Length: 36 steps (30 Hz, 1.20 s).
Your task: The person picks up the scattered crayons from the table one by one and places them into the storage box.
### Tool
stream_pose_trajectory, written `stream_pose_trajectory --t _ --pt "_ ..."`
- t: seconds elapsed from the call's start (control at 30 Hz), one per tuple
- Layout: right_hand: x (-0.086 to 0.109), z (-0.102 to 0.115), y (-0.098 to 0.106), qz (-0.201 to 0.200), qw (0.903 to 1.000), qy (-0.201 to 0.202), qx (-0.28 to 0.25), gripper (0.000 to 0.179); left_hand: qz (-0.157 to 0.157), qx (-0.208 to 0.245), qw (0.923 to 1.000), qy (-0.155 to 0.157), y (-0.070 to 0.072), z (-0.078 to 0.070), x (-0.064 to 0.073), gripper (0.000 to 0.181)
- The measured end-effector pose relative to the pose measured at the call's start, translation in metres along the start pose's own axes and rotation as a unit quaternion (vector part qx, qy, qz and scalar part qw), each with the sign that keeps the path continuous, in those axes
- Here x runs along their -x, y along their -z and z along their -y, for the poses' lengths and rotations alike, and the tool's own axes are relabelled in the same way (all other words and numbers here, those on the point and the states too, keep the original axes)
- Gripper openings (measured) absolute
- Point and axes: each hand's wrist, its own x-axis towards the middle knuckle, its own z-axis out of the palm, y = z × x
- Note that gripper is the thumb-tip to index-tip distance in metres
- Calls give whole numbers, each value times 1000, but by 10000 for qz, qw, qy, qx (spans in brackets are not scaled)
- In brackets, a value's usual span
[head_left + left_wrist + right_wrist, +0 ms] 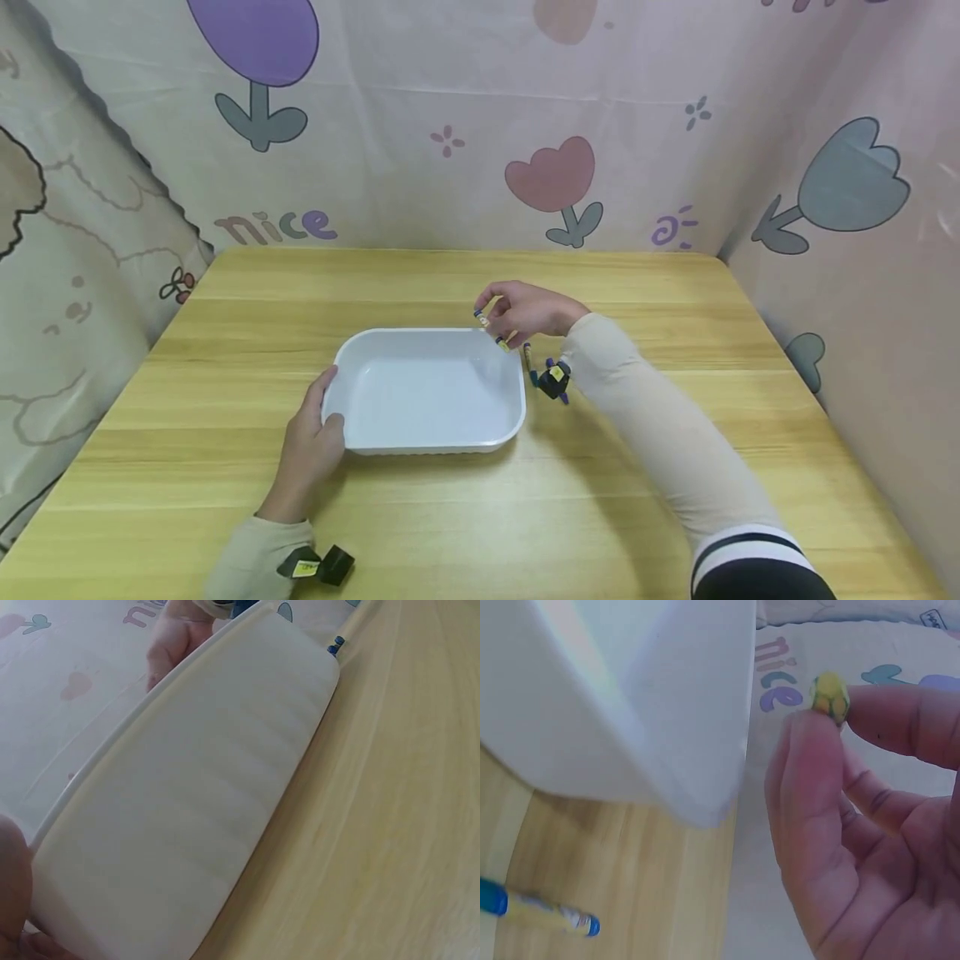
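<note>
A white tray stands on the wooden table. My left hand grips its left rim, thumb at the front left corner. Above the tray's right back corner, my right hand pinches a small marker between thumb and fingertips. Its yellow end faces the camera in the right wrist view. Right of the tray lies another marker with a teal cap and a blue end. Something purple-blue beside it is partly hidden by the wrist camera. The left wrist view mostly shows the tray's outer side.
The wooden table stretches around the tray. A patterned cloth hangs behind the table and along its sides. Black wrist cameras sit on the right wrist and left wrist.
</note>
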Motion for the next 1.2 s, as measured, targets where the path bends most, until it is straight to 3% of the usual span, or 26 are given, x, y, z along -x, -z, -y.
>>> stream_pose_trajectory --t 0.67,0.93,1.2 --pt "-33 18 -37 583 9962 -16 644 34 171 -26 9996 -238 5 7 0 70" --pt "-45 20 -56 1076 9892 -97 989 35 206 16 9995 -231 7 7 1 70" --pt "-51 13 -71 1014 9817 -372 1567 37 214 1 9993 -322 6 7 1 69"
